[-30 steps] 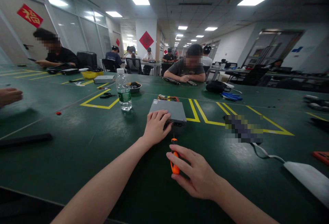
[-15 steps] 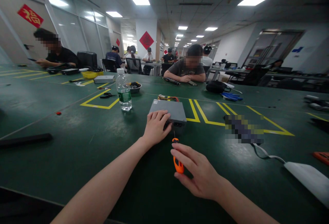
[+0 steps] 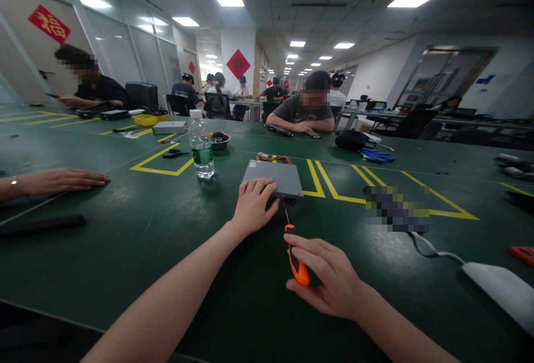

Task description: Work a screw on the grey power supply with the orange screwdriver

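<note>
A grey metal computer power supply [image 3: 281, 177] lies flat on the green table, its coloured cables [image 3: 273, 158] bunched at the far side. My left hand [image 3: 255, 204] grips its near left corner, fingers on the top and thumb at the front face. Between the thumb and fingers of my right hand [image 3: 327, 274] is an orange and black screwdriver [image 3: 297, 265]. Its thin shaft points away from me, slanting to the left, and the tip reaches the front face of the power supply near the socket. Whether the tip sits in a screw is too small to tell.
Left of the power supply stands a water bottle [image 3: 202, 149], with a metal bowl [image 3: 219, 140] behind it. Another person's hand [image 3: 62, 180] rests on the table at left, near a black bar [image 3: 41, 228]. Blue gloves [image 3: 376, 155] lie at the right. A person [image 3: 306, 107] leans opposite.
The screwdriver's handle has swung to the right with my right hand, so the tool leans more. Another person's hand has come in from the left. My left hand stays put.
</note>
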Action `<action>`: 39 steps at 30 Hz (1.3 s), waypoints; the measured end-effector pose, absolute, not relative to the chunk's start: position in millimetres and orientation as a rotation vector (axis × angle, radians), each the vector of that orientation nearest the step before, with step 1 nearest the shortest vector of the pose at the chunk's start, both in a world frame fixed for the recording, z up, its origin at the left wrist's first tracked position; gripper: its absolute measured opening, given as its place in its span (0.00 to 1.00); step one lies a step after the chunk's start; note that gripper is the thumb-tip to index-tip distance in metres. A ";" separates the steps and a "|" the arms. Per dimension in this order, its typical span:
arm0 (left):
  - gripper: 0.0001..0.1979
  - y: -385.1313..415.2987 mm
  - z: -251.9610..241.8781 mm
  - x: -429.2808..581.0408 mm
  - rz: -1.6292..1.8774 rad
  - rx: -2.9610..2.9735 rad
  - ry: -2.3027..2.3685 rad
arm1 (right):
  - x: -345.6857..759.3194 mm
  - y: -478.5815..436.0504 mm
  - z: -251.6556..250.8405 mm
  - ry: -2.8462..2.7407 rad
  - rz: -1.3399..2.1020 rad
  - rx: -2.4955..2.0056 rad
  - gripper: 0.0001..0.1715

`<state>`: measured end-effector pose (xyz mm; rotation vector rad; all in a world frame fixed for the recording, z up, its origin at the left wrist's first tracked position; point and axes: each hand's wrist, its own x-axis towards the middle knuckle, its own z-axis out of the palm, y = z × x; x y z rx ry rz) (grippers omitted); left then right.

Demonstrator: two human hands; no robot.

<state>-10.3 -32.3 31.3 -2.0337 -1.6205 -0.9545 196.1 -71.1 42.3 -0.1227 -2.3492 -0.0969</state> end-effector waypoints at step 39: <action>0.14 -31.7 30.2 -10.0 -0.947 -2.033 -1.631 | 213.8 -66.7 42.7 -2.367 -0.088 -0.266 0.17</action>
